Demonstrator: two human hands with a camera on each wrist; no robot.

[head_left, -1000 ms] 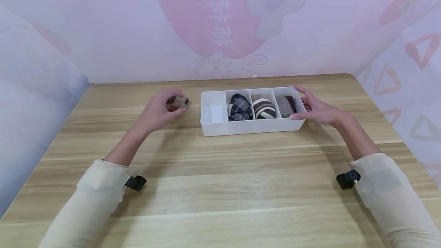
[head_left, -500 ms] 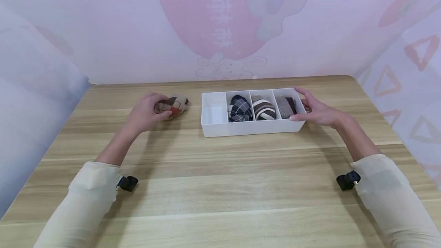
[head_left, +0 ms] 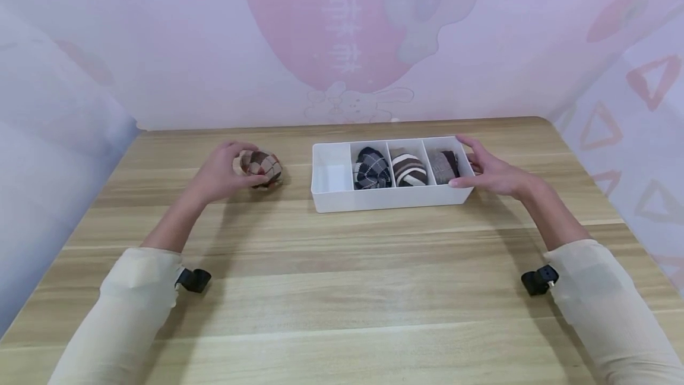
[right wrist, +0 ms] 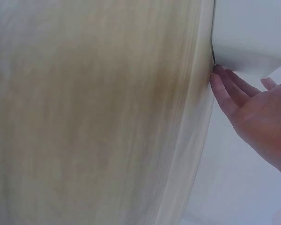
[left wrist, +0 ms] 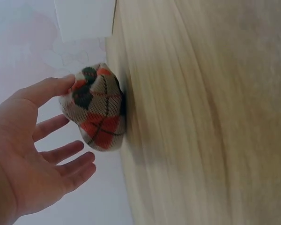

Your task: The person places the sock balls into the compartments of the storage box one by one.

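A rolled argyle sock ball (head_left: 262, 167) in tan, red and dark green lies on the wooden table (head_left: 342, 278), left of a white divided box (head_left: 390, 197). My left hand (head_left: 223, 169) cups it from the left. In the left wrist view the thumb touches the sock ball (left wrist: 96, 110) while the fingers (left wrist: 65, 157) stay spread and off it. My right hand (head_left: 488, 172) rests with straight fingers against the box's right end, thumb at the front corner. In the right wrist view its fingertips (right wrist: 225, 86) touch the foot of the box (right wrist: 248, 33).
The box's leftmost compartment (head_left: 331, 178) is empty. The other three hold a dark checked sock roll (head_left: 371, 166), a brown-and-white striped roll (head_left: 408, 169) and a grey roll (head_left: 443, 164). A pale printed backdrop (head_left: 342, 40) stands behind the table.
The sock ball has shifted slightly left under my left hand and its loose end no longer sticks out. My right hand and the box have not moved.
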